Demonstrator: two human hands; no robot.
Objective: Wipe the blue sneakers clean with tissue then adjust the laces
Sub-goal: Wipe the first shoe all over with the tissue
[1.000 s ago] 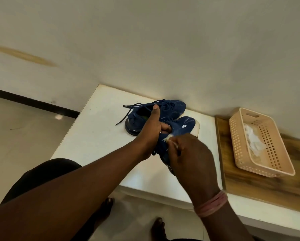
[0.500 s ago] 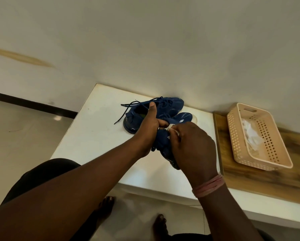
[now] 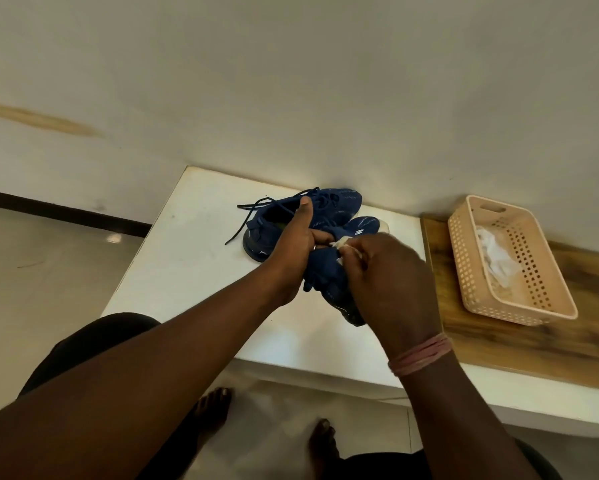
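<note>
Sneaker [image 3: 326, 278] over white tabletop's [image 3: 194, 271] middle

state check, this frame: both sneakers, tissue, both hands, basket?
Near sneaker: lifted off the table, gripped by the left hand.
Far sneaker: resting on the white table, laces loose and trailing.
Tissue: pinched in the right hand, pressed against the near sneaker.
Basket: upright on the wooden board, crumpled white tissue inside.
</note>
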